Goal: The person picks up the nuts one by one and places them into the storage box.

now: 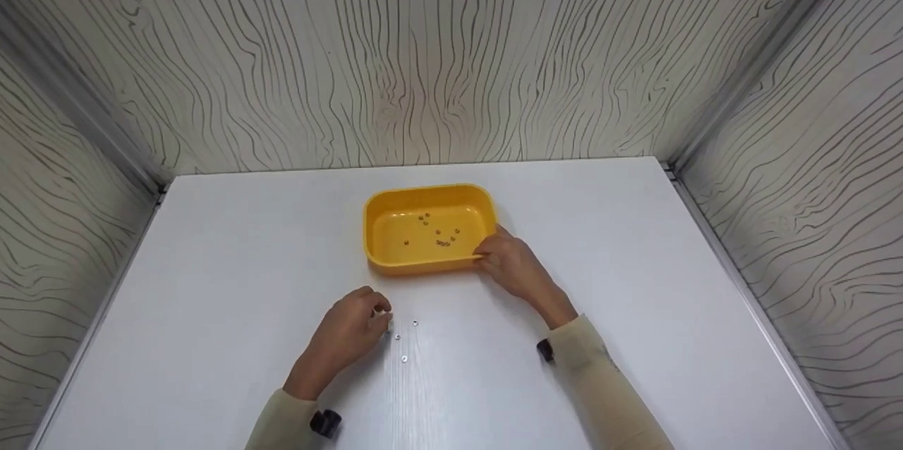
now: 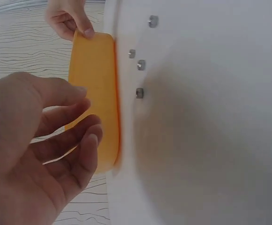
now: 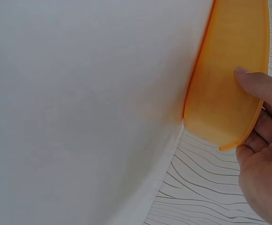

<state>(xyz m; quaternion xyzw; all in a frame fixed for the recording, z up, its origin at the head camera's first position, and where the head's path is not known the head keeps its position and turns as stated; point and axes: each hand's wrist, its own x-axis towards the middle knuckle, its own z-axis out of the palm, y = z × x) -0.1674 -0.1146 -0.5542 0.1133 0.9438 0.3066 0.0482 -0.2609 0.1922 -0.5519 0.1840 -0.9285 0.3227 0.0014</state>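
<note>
A yellow rectangular tray (image 1: 430, 269) sits on the white table, with several small metal nuts (image 1: 443, 243) scattered over its floor. My right hand (image 1: 513, 266) grips the tray's near right corner, the thumb (image 3: 257, 85) on the outer wall and the fingers round the rim. Below the tray's front left side is my left hand (image 1: 350, 329), its fingers loosely bent above the table. In the left wrist view nothing shows between its thumb (image 2: 63, 92) and fingers. Several loose nuts (image 2: 139, 93) lie on the tabletop beside that hand, one of them close to the fingertips.
The white table (image 1: 247, 238) runs back to a wall panel with a wood-grain pattern (image 1: 423, 69). Similar panels and metal rails (image 1: 755, 309) border it on both sides. Each sleeve carries a small black device (image 1: 326, 424) at the wrist.
</note>
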